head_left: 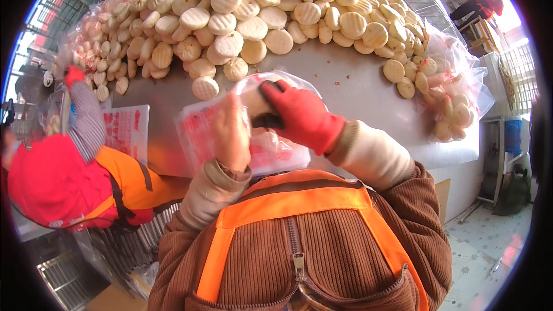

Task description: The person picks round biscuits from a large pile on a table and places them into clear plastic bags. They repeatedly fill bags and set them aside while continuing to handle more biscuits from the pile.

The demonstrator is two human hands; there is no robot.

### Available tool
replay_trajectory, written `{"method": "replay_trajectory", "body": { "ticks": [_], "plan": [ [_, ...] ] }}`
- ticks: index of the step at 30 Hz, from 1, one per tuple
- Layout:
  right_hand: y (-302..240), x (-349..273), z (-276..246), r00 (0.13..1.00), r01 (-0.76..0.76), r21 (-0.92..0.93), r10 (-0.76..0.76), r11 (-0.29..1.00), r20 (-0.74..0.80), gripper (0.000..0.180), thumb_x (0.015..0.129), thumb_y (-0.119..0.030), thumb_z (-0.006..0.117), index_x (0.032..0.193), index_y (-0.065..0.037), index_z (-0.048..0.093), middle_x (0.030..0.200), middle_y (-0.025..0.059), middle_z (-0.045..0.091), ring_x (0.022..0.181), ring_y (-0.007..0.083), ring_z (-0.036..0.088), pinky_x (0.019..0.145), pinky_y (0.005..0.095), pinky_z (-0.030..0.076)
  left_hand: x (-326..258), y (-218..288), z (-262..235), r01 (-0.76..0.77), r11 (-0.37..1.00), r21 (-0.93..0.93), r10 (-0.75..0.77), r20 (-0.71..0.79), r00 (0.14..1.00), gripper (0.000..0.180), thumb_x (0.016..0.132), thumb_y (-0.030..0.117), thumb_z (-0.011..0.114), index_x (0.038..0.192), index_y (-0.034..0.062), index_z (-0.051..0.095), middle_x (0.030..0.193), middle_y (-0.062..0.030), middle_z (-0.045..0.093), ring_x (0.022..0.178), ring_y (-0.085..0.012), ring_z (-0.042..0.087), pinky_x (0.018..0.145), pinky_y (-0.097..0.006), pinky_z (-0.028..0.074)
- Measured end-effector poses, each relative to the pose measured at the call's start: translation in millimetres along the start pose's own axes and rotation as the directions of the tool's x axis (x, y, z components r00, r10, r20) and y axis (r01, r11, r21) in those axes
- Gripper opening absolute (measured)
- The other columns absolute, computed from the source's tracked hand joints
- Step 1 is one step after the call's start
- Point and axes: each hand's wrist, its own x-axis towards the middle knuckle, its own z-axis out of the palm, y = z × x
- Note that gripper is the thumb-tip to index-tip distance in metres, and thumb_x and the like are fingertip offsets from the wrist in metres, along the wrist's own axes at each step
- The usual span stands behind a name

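At the centre of the frame the bare left hand (231,132) grips the edge of a clear plastic bag (199,138), while the red-gloved right hand (299,116) reaches into its mouth, closed round a pale bun (256,102). Across the top, ridged round buns (253,17) are heaped on the steel bench (357,92). At the left edge a co-worker (63,178) in red and orange bends over.

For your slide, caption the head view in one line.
Red-gloved right hand pushes a bun into a clear plastic bag held by the bare left hand, beside heaped buns.
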Motion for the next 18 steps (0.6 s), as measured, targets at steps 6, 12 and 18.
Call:
{"method": "replay_trajectory", "body": {
  "ticks": [6, 12, 18],
  "plan": [
    [42.4, -17.2, 6.6, 0.739, 0.078, -0.161, -0.165, 0.984, -0.653, 0.058, 0.073, -0.037, 0.078, 0.118, -0.005, 0.06, 0.121, 0.0201, 0.057, 0.104, 0.0392, 0.058, 0.084, 0.0447, 0.049, 10.4, -8.1, -33.1, -0.164, 0.985, 0.058, 0.161, 0.05, 0.986, 0.031, 0.103, 0.032, 0.047, 0.075, 0.0177, 0.051, 0.057, 0.0077, 0.035, 0.05, -0.0031, 0.033, 0.044, -0.023, 0.024],
    [66.4, -16.1, 20.6, 0.904, -0.156, 0.493, 0.325, 0.856, -0.279, 0.043, 0.078, -0.012, 0.073, 0.118, -0.004, 0.062, 0.096, 0.0137, 0.068, 0.09, 0.034, 0.065, 0.082, 0.0382, 0.051, 9.6, 0.6, -16.8, -0.012, 0.979, -0.202, 0.026, 0.067, 0.997, 0.026, 0.103, 0.025, 0.047, 0.103, 0.0054, 0.064, 0.07, 0.0084, 0.044, 0.058, -0.0012, 0.037, 0.049, -0.019, 0.029],
    [65.1, -35.3, -16.7, 0.796, 0.308, 0.6, 0.145, 0.738, -0.588, 0.04, 0.076, 0.014, 0.057, 0.114, 0.0, 0.063, 0.099, 0.0095, 0.068, 0.09, 0.0135, 0.063, 0.08, 0.0289, 0.051, -1.9, 47.2, -29.4, -0.163, 0.954, -0.251, 0.221, 0.222, 0.95, 0.031, 0.099, 0.021, 0.054, 0.125, 0.0028, 0.058, 0.074, 0.0079, 0.048, 0.053, 0.0001, 0.035, 0.045, -0.017, 0.028]
  ]
}}
